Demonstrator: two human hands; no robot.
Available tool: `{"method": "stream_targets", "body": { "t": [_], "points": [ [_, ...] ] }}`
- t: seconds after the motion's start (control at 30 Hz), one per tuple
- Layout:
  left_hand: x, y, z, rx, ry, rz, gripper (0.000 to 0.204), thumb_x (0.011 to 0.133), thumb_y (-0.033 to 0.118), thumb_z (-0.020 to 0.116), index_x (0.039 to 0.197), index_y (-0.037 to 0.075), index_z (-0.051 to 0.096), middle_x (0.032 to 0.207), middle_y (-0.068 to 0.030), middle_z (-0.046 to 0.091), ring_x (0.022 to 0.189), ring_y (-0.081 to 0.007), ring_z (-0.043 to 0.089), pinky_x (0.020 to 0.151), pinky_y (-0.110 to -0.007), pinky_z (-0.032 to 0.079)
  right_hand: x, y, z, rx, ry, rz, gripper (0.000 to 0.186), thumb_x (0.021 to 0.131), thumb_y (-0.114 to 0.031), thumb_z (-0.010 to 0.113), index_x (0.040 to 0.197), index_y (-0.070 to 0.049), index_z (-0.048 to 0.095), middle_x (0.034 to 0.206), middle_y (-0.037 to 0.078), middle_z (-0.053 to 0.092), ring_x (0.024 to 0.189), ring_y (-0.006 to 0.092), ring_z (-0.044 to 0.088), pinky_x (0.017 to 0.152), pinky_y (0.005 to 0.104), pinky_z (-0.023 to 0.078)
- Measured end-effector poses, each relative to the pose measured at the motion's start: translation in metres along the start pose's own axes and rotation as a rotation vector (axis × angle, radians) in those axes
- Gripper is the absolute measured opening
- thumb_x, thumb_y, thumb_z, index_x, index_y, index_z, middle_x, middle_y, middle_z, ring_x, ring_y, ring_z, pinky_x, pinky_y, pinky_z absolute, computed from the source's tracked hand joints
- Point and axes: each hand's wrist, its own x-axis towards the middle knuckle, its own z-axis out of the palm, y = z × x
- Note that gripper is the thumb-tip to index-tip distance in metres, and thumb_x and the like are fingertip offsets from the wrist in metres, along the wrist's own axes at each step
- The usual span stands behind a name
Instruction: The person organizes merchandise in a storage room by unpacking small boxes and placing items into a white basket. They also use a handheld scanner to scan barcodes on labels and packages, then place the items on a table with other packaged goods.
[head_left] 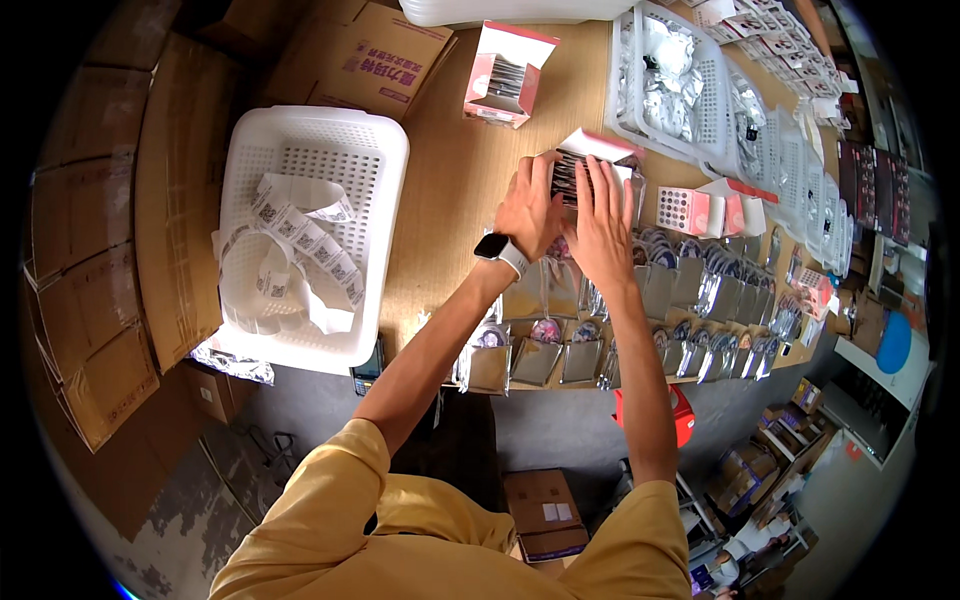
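A small pink-and-white carton (625, 157) packed with thin packets (572, 178) stands with its lid up on the wooden table. My left hand (527, 212), with a watch on its wrist, grips the carton's left side, fingers bent over the edge. Stretched fingers of my right hand (603, 232) lie spread across the carton's right part and the packets. Both thumbs are close together at the near side. Rows of silver foil packets with round coloured pieces (655, 285) lie just in front of the hands; my forearms partly hide them.
A white basket (385, 200) holding label strips (310, 240) stands at left. Another filled carton (503, 75) is at the far side, with a closed dotted carton (683, 211) at right. Clear baskets of foil packets (670, 75) line the far right. Cardboard boxes (90, 240) are stacked left.
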Motion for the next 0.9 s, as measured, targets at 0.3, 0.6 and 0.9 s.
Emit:
{"method": "stream_targets", "body": {
  "t": [0.3,0.6,0.9],
  "points": [
    [-0.002,-0.003,-0.003,-0.180,-0.011,-0.091,0.045,0.088,-0.004,0.057,0.129,0.012,0.047,0.113,-0.0199,0.060,0.085,-0.0328,0.065,0.067,-0.039,0.054,-0.023,0.029,0.017,0.889,0.249,0.534,0.026,0.096,-0.002,0.055,0.121,-0.004,0.060,0.131,0.012,0.054,0.110,0.0226,0.059,0.090,0.0382,0.055],
    [-0.005,0.003,-0.040,-0.048,0.032,-0.174,0.045,0.088,-0.001,0.057,0.131,0.014,0.051,0.108,-0.0212,0.067,0.091,-0.0374,0.068,0.071,-0.043,0.057,-0.012,0.001,0.024,1.331,0.261,0.569,0.034,0.094,0.007,0.054,0.127,-0.001,0.060,0.120,0.008,0.065,0.096,0.0106,0.063,0.085,0.0280,0.058],
    [-0.026,-0.027,-0.088,0.040,0.183,-0.207,0.046,0.093,0.000,0.052,0.137,0.002,0.037,0.112,-0.0251,0.066,0.098,-0.0408,0.066,0.081,-0.046,0.054,0.015,-0.069,0.020,1.118,0.138,0.471,0.064,0.093,-0.002,0.061,0.148,-0.012,0.032,0.104,0.017,0.071,0.083,0.0184,0.069,0.075,0.0317,0.056]
  ]
}}
